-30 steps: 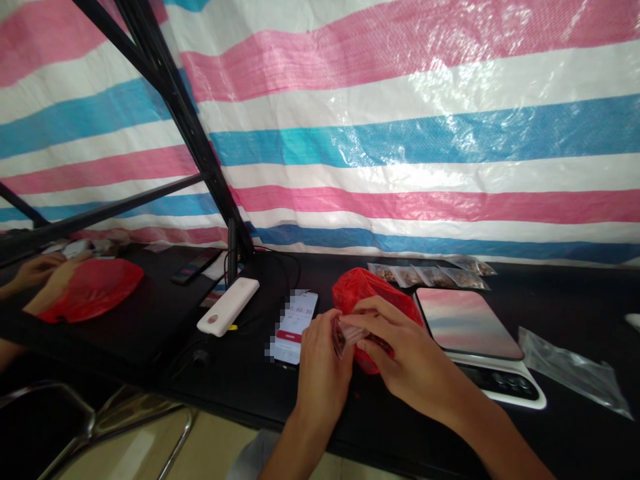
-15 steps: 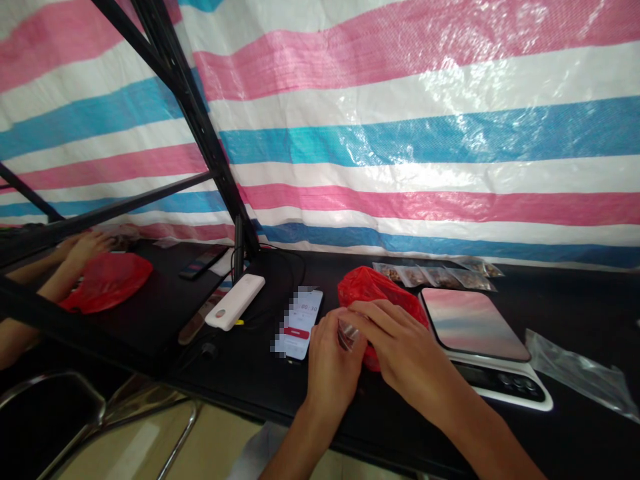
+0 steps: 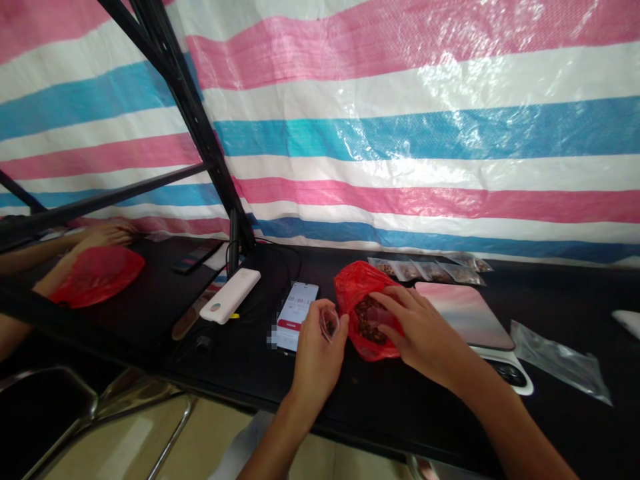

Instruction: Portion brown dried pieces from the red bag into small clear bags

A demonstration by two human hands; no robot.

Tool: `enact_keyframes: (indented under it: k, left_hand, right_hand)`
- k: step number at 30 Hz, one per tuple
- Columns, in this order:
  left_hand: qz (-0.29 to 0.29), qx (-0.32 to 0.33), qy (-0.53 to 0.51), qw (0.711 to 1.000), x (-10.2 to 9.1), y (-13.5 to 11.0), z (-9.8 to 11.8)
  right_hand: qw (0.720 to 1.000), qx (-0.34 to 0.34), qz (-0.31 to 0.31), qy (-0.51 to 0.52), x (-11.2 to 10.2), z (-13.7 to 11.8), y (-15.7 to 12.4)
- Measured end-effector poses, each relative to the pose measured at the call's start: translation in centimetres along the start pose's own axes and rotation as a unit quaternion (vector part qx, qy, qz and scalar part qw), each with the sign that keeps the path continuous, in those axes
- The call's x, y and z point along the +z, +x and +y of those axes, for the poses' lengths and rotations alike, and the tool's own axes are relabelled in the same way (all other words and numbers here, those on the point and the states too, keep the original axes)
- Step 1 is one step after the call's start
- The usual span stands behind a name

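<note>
My left hand (image 3: 317, 357) is closed around a small clear plastic bag (image 3: 329, 324), whose mouth faces up. Something dark shows inside it, too small to name. Just to the right lies a red plastic bag (image 3: 350, 280), its mouth open on small brown dried pieces (image 3: 369, 321). At that mouth is my right hand (image 3: 425, 333), thumb and fingers apart over the pieces; part of the fingertips is hard to make out. A white scale (image 3: 465, 313) with a shiny plate stands right of the red bag, partly behind my right hand.
Several filled clear bags (image 3: 425, 270) lie along the back. An empty clear bag (image 3: 560, 360) rests right of the scale. A phone (image 3: 297, 307) and a white power bank (image 3: 231, 295) lie left, near a black metal post (image 3: 200, 127). Another person's arm (image 3: 65, 267) is far left.
My hands have come apart. My right hand has moved from the small clear bag to the red bag's mouth, and the brown pieces are now visible. My left hand keeps the small bag.
</note>
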State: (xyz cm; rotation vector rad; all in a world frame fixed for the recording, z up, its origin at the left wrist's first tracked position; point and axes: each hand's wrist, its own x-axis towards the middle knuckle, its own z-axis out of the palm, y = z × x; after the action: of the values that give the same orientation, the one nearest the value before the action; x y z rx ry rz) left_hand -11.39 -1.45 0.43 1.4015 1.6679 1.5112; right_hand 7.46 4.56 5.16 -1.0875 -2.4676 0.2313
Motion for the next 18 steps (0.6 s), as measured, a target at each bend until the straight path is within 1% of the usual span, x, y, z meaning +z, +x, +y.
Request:
enact_keyframes:
  k: [2, 3, 5, 6, 7, 9, 11, 13, 16, 18]
  left_hand:
    - [0.006, -0.004, -0.019, 1.0, -0.1, 0.0, 0.0]
    - [0.007, -0.005, -0.027, 1.0, -0.2, 0.0, 0.0]
    - [0.006, -0.006, -0.039, 0.999, -0.3, 0.0, 0.1]
    - [0.006, -0.005, -0.042, 0.999, -0.3, 0.0, 0.2]
    - [0.006, -0.004, -0.043, 0.999, -0.4, 0.0, 0.2]
    - [0.009, -0.003, -0.039, 0.999, -0.5, 0.0, 0.2]
    - [0.011, 0.001, -0.035, 0.999, -0.5, 0.0, 0.2]
    - [0.01, 0.005, -0.034, 0.999, -0.6, 0.1, 0.1]
    - [0.017, 0.004, -0.039, 0.999, -0.6, 0.2, 0.2]
    - [0.033, 0.001, -0.048, 0.998, -0.7, 0.4, 0.4]
  right_hand:
    - [1.0, -0.017, 0.011, 0.013, -0.4, -1.4, -0.2]
    - [0.999, -0.029, -0.007, 0.029, -0.5, -2.3, -0.4]
    - [0.994, -0.042, -0.077, 0.063, -0.5, -4.0, -0.8]
    - [0.991, -0.037, -0.111, 0.064, -0.3, -4.7, -1.0]
    - [0.989, -0.027, -0.139, 0.052, 0.0, -5.2, -1.1]
    - [0.985, -0.005, -0.174, 0.012, 0.7, -5.9, -1.3]
    - [0.982, 0.001, -0.186, -0.018, 1.2, -6.2, -1.3]
    - [0.981, -0.002, -0.192, -0.028, 1.5, -6.2, -1.4]
    - [0.98, -0.004, -0.196, -0.023, 1.6, -6.1, -1.4]
    - [0.982, -0.012, -0.189, -0.009, 1.5, -5.9, -1.5]
